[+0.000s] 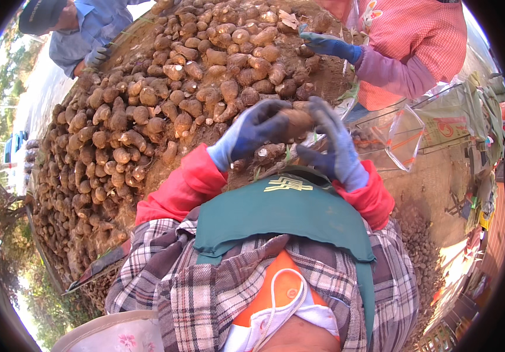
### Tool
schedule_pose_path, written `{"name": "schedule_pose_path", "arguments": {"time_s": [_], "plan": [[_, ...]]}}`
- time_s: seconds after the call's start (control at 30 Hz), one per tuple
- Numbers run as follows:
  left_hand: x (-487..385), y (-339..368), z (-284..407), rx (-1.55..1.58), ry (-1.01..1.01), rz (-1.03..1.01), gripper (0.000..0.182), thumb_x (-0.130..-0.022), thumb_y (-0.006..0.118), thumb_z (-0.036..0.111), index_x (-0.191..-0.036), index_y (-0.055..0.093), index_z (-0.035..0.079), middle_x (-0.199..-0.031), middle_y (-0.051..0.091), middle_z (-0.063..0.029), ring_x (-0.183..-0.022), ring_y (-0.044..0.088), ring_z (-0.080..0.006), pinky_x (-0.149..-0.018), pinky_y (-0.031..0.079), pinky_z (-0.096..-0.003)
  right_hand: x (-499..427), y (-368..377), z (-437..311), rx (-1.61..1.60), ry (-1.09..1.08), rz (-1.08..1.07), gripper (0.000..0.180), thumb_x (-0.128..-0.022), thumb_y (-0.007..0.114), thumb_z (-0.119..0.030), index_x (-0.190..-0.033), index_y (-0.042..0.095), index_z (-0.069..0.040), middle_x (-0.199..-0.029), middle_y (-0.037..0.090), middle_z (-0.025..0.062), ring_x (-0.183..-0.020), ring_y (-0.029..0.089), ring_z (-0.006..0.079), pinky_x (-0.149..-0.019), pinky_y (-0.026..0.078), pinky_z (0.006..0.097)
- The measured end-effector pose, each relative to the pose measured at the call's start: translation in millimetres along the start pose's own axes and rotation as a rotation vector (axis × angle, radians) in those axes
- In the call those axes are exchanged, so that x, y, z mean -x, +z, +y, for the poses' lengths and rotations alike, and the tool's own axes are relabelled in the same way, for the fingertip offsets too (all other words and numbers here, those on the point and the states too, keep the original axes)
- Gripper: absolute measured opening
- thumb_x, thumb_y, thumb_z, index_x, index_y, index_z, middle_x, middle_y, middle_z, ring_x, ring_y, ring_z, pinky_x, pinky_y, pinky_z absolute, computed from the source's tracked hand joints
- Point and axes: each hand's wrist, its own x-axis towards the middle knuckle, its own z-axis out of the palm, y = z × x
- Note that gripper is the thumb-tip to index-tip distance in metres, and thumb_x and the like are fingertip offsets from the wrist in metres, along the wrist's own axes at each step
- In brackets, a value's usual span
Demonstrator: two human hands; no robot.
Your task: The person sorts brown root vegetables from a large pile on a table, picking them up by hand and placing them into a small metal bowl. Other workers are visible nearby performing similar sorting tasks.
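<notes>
My left hand (259,127), in a blue-and-grey work glove, grips a brown taro corm (296,121) between its fingers and thumb. My right hand (338,152), gloved alike, is at the corm's other end. Its fingers are by the corm and its thumb stands well apart from them; whether they touch the corm is hard to tell. Just beneath both hands lie more corms (270,152), one showing a pale cut face. Directly before me spreads a large heap of brown taro corms (147,99) on bare soil.
Across the heap, a co-worker's gloved hand (331,46) is held out at the upper right. Another person's gloved hand (97,57) rests at the heap's upper left edge. A clear plastic bag with orange edging (404,138) and printed sacks (446,125) lie right. Small corms (417,246) are piled beside me.
</notes>
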Motion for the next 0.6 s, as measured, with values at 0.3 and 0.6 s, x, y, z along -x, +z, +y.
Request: {"name": "schedule_pose_path", "arguments": {"time_s": [0.3, 0.6], "plan": [[77.8, -78.9, -26.3, -1.203, 0.269, 0.500, 0.081, -0.084, 0.080, 0.026, -0.150, 0.042, -0.001, -0.150, 0.047, -0.0245, -0.139, 0.047, -0.0371, -0.116, 0.037, -0.0467, 91.9, -82.0, 97.6, -0.277, 0.749, 0.369, 0.024, -0.096, 0.070, -0.015, -0.116, 0.065, -0.004, -0.089, 0.067, 0.0014, -0.077, 0.063, 0.0091, -0.059, 0.050, 0.0235], [75.6, -72.1, -124.4, -1.393, 0.171, 0.468, 0.120, -0.063, 0.091, 0.049, -0.160, 0.031, 0.011, -0.163, 0.019, -0.0333, -0.146, 0.028, -0.0545, -0.117, 0.030, -0.0591, 99.3, -155.7, 130.5, 0.469, 0.580, 0.407, 0.040, -0.098, 0.067, -0.018, -0.132, 0.064, 0.001, -0.117, 0.069, 0.0136, -0.101, 0.065, 0.0211, -0.087, 0.053, 0.0319]]}}
